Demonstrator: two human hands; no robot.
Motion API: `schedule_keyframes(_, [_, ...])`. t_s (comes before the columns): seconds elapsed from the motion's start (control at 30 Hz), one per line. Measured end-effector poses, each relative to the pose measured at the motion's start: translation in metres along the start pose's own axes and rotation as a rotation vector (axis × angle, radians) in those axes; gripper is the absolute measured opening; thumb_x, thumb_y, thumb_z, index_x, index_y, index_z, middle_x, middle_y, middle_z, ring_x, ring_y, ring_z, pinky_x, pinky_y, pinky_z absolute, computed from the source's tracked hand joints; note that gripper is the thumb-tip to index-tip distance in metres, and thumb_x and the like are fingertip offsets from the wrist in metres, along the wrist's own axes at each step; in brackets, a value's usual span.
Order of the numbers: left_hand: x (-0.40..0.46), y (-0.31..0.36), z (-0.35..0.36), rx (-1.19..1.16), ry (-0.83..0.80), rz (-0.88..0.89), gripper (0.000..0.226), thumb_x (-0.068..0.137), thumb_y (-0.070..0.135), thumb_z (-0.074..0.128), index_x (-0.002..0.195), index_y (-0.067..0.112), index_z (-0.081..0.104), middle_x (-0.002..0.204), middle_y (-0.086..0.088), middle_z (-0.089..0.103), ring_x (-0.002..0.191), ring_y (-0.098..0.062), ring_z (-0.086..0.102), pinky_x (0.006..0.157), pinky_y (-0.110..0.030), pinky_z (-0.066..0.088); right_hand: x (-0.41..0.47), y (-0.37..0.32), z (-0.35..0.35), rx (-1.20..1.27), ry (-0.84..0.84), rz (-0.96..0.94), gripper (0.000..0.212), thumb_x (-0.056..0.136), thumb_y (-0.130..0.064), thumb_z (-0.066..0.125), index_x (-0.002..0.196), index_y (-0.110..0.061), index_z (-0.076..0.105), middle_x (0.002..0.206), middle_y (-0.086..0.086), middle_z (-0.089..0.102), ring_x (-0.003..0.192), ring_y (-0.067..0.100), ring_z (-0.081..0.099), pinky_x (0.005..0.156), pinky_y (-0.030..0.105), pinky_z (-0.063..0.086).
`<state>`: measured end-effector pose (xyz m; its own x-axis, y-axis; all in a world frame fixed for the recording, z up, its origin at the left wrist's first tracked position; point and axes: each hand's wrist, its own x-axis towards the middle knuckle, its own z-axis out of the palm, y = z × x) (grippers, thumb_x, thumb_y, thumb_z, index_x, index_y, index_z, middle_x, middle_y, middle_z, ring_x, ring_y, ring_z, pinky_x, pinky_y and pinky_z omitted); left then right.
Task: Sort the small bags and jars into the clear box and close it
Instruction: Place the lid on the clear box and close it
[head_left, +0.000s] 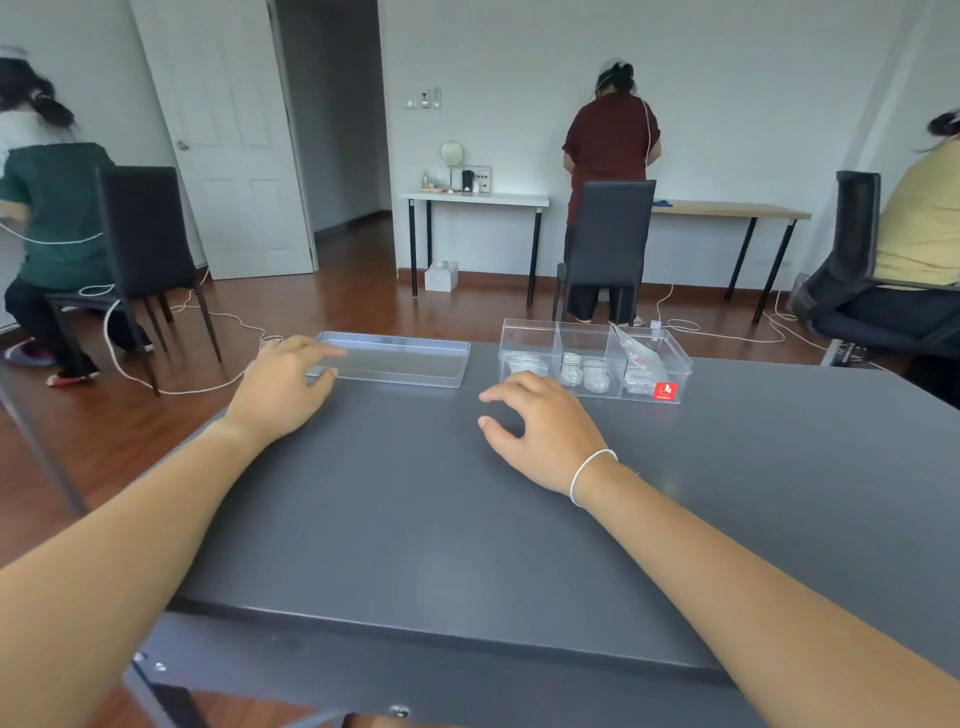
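A clear box (535, 332) with three compartments stands at the table's far edge, right of centre, with a red label on its front right corner. Small clear jars (584, 371) lie in its left and middle compartments, and small bags (641, 361) fill the right one. The box's clear lid (410, 361) lies flat on the table to its left. My left hand (283, 384) has its fingers spread, and the fingertips touch the lid's left end. My right hand (540, 431) hovers open just in front of the box, holding nothing.
The dark grey table (415, 519) stretches toward me. Its left edge runs close beside my left forearm. Beyond it are black chairs (605, 244), seated and standing people, white cables on the wooden floor, and two desks along the far wall.
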<state>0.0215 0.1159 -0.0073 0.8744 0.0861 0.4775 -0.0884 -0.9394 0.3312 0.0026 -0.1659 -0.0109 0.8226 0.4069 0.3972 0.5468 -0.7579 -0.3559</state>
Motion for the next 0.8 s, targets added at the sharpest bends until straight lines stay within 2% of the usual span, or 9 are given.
schedule_keyframes(0.13, [0.004, -0.019, 0.004, 0.028, -0.031, -0.062, 0.039, 0.088, 0.019, 0.052, 0.127, 0.019, 0.053, 0.132, -0.013, 0.053, 0.123, -0.038, 0.041, 0.104, -0.045, 0.034, 0.023, -0.023, 0.023, 0.02, -0.04, -0.026, 0.036, 0.089, -0.032, 0.049, 0.123, -0.022, 0.053, 0.126, -0.001, 0.054, 0.116, 0.023, 0.043, 0.102, 0.032, 0.032])
schedule_keyframes(0.23, [0.008, -0.02, 0.007, 0.077, -0.066, -0.072, 0.04, 0.089, 0.022, 0.051, 0.128, 0.022, 0.051, 0.137, -0.007, 0.05, 0.122, -0.038, 0.038, 0.098, -0.046, 0.036, 0.04, -0.031, 0.036, 0.017, -0.077, 0.002, 0.041, 0.089, -0.032, 0.047, 0.129, -0.022, 0.047, 0.134, -0.002, 0.049, 0.122, 0.023, 0.039, 0.105, 0.034, 0.032])
schedule_keyframes(0.37, [0.012, -0.025, 0.009, 0.091, -0.107, -0.104, 0.038, 0.088, 0.023, 0.049, 0.126, 0.024, 0.054, 0.134, -0.006, 0.054, 0.121, -0.037, 0.037, 0.099, -0.045, 0.035, 0.06, -0.031, 0.046, -0.057, -0.098, 0.064, 0.044, 0.091, -0.031, 0.043, 0.133, -0.022, 0.043, 0.141, 0.0, 0.043, 0.127, 0.026, 0.034, 0.108, 0.037, 0.028])
schedule_keyframes(0.53, [0.012, -0.027, 0.01, 0.025, -0.095, -0.137, 0.033, 0.087, 0.023, 0.051, 0.119, 0.023, 0.059, 0.123, -0.006, 0.06, 0.117, -0.036, 0.04, 0.098, -0.042, 0.036, 0.074, -0.034, 0.052, -0.135, -0.099, 0.104, 0.039, 0.092, -0.023, 0.04, 0.13, -0.019, 0.047, 0.132, 0.004, 0.054, 0.123, 0.028, 0.037, 0.102, 0.039, 0.034])
schedule_keyframes(0.67, [0.011, -0.029, 0.008, -0.025, -0.093, -0.14, 0.029, 0.085, 0.022, 0.054, 0.113, 0.023, 0.063, 0.121, -0.005, 0.061, 0.117, -0.036, 0.039, 0.102, -0.042, 0.035, 0.078, -0.034, 0.053, -0.063, -0.049, 0.111, 0.034, 0.089, -0.007, 0.04, 0.117, -0.014, 0.058, 0.118, 0.008, 0.061, 0.117, 0.029, 0.04, 0.098, 0.041, 0.041])
schedule_keyframes(0.8, [0.01, -0.031, 0.004, -0.075, -0.114, -0.122, 0.022, 0.082, 0.02, 0.058, 0.102, 0.025, 0.066, 0.115, -0.005, 0.064, 0.119, -0.032, 0.043, 0.105, -0.042, 0.03, 0.076, -0.033, 0.053, 0.019, -0.033, 0.133, 0.034, 0.088, 0.002, 0.038, 0.107, -0.012, 0.063, 0.112, 0.009, 0.061, 0.121, 0.027, 0.039, 0.092, 0.04, 0.044])
